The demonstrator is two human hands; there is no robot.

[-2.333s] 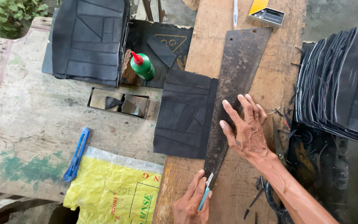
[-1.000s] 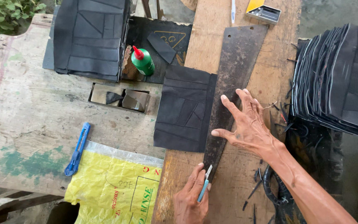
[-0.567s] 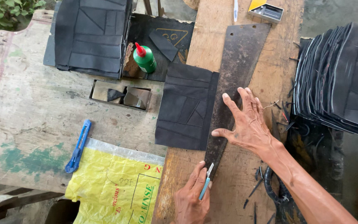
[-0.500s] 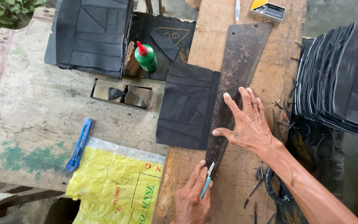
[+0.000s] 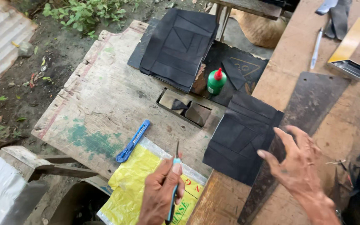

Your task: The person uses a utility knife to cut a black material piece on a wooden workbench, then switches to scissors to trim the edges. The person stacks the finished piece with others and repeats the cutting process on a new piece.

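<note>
Near the frame's lower middle, your left hand [image 5: 161, 193] grips a thin knife [image 5: 174, 183]; your right hand [image 5: 294, 160] spreads open over the black patchwork sheet [image 5: 240, 141] and metal template [image 5: 301, 121]. That sheet looks limp and light; pin it flat near its edge.

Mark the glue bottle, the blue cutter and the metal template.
glue bottle [image 5: 216, 82], head view, green body.
blue cutter [image 5: 133, 141], head view, mid-handle.
metal template [image 5: 309, 104], head view, wide upper part.

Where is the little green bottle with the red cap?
The green bottle stands upright near the top middle of the head view, between the stack of black sheets and the black patchwork piece, just behind the rectangular hole.
</note>
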